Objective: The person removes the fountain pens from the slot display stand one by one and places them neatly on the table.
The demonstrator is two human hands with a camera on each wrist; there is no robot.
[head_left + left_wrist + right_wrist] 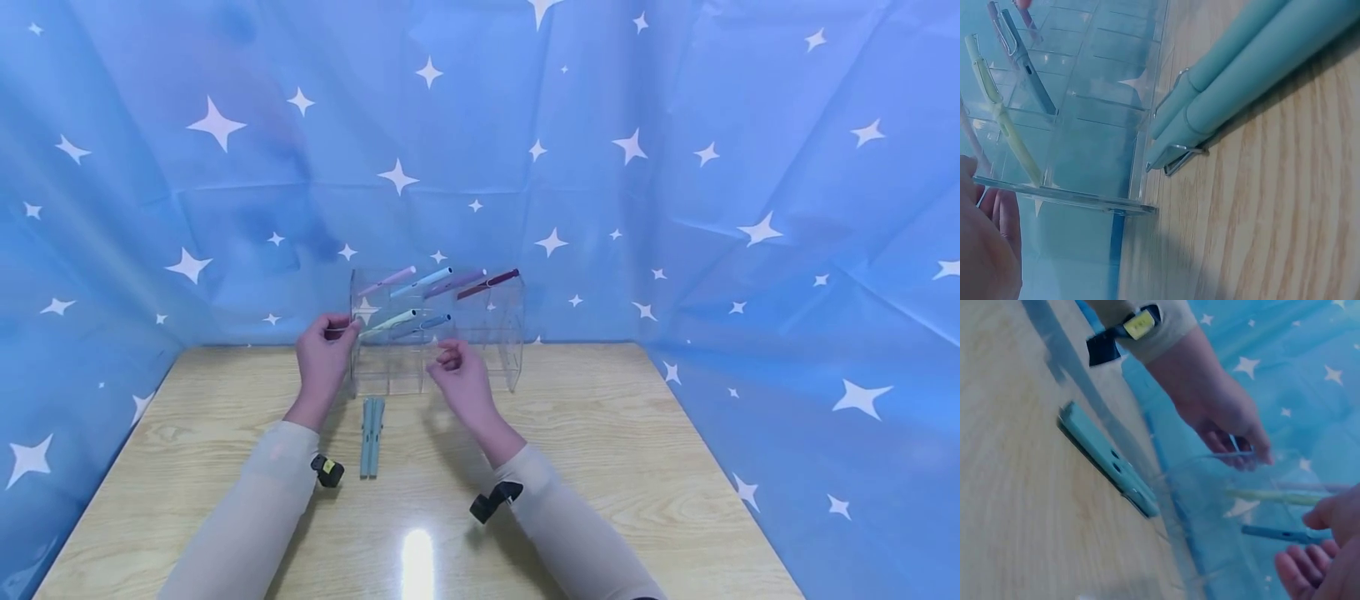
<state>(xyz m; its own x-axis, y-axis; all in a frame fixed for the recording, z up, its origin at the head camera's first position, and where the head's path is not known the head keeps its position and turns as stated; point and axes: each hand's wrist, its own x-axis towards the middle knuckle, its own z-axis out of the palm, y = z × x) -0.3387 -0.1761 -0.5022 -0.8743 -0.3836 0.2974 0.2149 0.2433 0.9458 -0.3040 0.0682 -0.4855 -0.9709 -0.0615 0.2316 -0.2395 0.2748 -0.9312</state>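
A clear acrylic pen rack [405, 382] stands at the table's back. My left hand [324, 354] grips the edge of its left side panel, with thumb and fingers on either face in the left wrist view. My right hand [463, 379] hovers before the rack's front, fingers loosely curled and holding nothing. Nearest it in the lower tier lie a blue pen [431, 324] and a pale green pen [390, 322]. The upper tier holds a pink pen [388, 280], a light blue pen [422, 282], a purple pen [456, 284] and a dark red pen [489, 284].
Two teal pens [372, 437] lie side by side on the wooden table [600, 467], in front of the rack's left part. A blue star-patterned cloth [480, 125] hangs behind the rack and along both sides.
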